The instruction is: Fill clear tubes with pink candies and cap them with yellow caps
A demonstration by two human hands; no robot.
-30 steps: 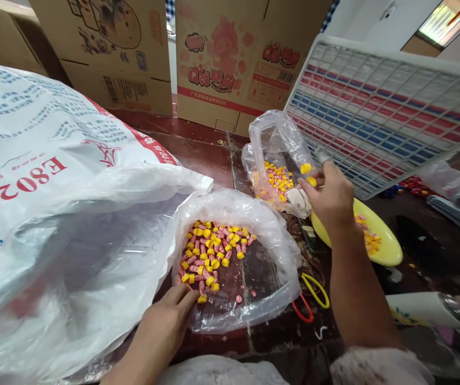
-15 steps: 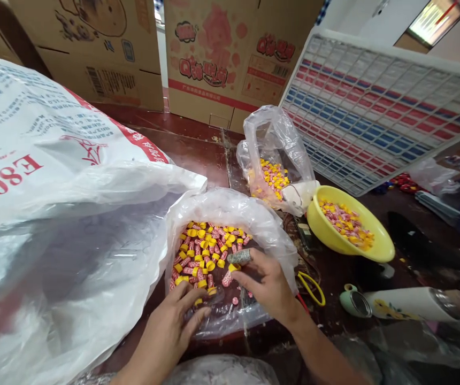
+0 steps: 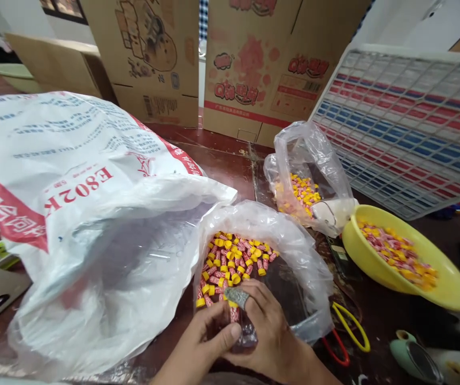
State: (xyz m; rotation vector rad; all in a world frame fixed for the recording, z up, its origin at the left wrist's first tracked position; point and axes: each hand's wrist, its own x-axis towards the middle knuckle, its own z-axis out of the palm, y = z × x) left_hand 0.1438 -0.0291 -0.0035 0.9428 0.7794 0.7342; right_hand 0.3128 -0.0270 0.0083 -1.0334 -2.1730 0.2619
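Between my two hands is a small pink-and-white patterned tube with a yellow cap [image 3: 234, 314]. My left hand [image 3: 208, 339] has its thumb and fingers closed about the tube's lower part. My right hand [image 3: 270, 326] reaches over from the other side, and a finger wrapped in grey tape [image 3: 236, 297] presses at the cap; its thumb is mostly hidden. Just beyond the fingers lies a pile of the same capped tubes [image 3: 230, 262], inside a clear plastic bag [image 3: 310, 256] with its edge rolled open.
A large white sack [image 3: 81, 149] gapes open at left. On the right stand a yellow bowl [image 3: 450, 278] of yellow and pink pieces, another clear bag [image 3: 326, 155] and a white wire basket [image 3: 406, 123]. Yellow [image 3: 352, 327] and red [image 3: 336, 350] loops lie near my right wrist. Cardboard boxes [image 3: 234, 69] stand behind.
My hands were apart over the pile, the right one pinching a capped tube. Now they have come together around a tube at the bag's near edge. The camera view has swung left.
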